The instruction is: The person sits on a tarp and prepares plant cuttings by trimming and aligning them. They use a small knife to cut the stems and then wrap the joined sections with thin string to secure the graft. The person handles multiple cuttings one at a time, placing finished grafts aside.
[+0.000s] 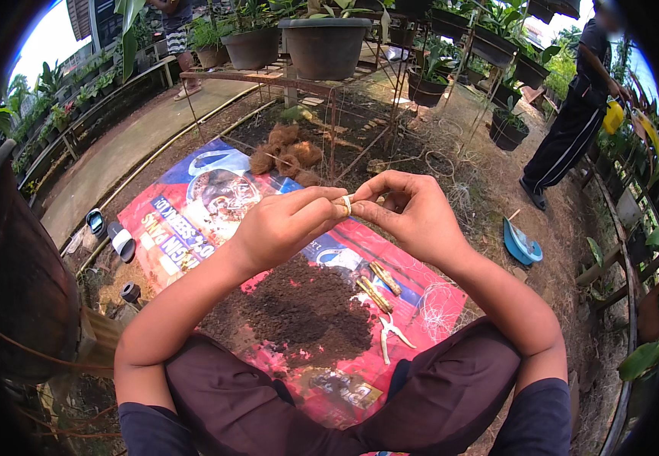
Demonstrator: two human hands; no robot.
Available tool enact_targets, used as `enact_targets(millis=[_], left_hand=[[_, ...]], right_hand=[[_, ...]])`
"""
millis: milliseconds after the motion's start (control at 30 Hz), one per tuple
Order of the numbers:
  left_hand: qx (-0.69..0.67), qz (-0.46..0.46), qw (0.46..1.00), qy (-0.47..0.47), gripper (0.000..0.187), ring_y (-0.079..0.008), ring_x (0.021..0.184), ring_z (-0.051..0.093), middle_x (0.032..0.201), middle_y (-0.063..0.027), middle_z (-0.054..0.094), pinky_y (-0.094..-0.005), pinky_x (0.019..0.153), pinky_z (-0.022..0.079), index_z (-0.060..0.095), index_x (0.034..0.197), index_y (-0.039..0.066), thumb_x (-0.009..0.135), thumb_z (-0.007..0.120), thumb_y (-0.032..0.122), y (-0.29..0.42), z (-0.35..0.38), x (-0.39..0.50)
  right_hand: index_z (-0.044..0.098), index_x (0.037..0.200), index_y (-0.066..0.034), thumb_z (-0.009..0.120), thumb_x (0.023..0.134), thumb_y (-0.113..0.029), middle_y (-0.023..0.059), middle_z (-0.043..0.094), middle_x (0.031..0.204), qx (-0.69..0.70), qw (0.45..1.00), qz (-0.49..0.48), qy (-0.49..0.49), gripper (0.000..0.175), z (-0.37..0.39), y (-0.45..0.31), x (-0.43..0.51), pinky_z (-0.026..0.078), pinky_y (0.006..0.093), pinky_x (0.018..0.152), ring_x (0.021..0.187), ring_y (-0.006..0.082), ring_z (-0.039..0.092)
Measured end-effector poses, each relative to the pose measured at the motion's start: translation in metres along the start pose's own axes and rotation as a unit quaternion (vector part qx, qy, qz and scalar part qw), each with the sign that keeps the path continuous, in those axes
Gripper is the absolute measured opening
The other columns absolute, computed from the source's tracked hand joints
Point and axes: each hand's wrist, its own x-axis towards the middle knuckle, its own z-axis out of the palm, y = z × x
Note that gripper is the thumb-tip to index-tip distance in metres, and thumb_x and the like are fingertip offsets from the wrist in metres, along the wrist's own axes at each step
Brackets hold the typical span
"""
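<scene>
Above the sheet, my left hand [287,219] and my right hand [412,208] meet fingertip to fingertip. Between them they pinch a short, thin stem-like piece, largely covered by the fingers, with a pale band [347,204] around it. Below, a heap of dark soil [306,308] lies on a printed red and blue plastic sheet [358,242]. Right of the soil are brown stem cuttings [385,278] and pruning shears [392,336] with pale handles. A loose tangle of thin white string [440,310] rests near the sheet's right edge.
Brown coconut fibre [287,154] sits at the sheet's far edge, by a rusty metal rack [332,125] of potted plants [325,48]. A blue dustpan [520,242] and sandals [121,242] lie on the ground. One person [572,108] stands right, another [180,40] far left.
</scene>
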Motion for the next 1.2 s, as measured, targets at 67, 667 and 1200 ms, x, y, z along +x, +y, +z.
enact_targets(millis=[67, 667, 1200], left_hand=[[-0.009, -0.008, 1.000, 0.006, 0.019, -0.0273, 0.089, 0.077, 0.112, -0.0109, 0.077, -0.0357, 0.070, 0.064, 0.071, 0.106, 0.007, 0.090, 0.080, 0.010, 0.000, -0.001, 0.000], [0.054, -0.021, 0.998, -0.014, 0.018, -0.0291, 0.088, 0.078, 0.110, -0.0143, 0.077, -0.0374, 0.070, 0.064, 0.067, 0.103, 0.005, 0.089, 0.078, 0.008, 0.006, 0.002, 0.003], [0.002, -0.089, 0.996, -0.019, 0.032, -0.0276, 0.083, 0.077, 0.100, -0.0111, 0.077, -0.0378, 0.069, 0.062, 0.060, 0.117, 0.007, 0.092, 0.079, 0.013, 0.008, 0.012, 0.003]], right_hand=[[0.078, 0.099, -0.0011, 0.084, 0.090, -0.019, 0.0075, 0.075, 0.087, 0.001, 1.000, 0.017, -0.007, 0.021, -0.003, 0.002, 0.002, 0.053, 0.0312, 0.063, 0.066, 0.0107, 0.064], [0.079, 0.106, 0.0000, 0.074, 0.095, -0.012, 0.0121, 0.070, 0.091, -0.018, 0.998, -0.032, 0.056, 0.017, 0.018, -0.002, -0.010, 0.053, 0.0340, 0.066, 0.069, 0.0177, 0.065], [0.077, 0.099, 0.0002, 0.071, 0.097, -0.018, 0.0176, 0.073, 0.099, -0.099, 0.994, -0.045, 0.022, 0.019, 0.010, 0.004, -0.002, 0.056, 0.0448, 0.078, 0.086, 0.0332, 0.072]])
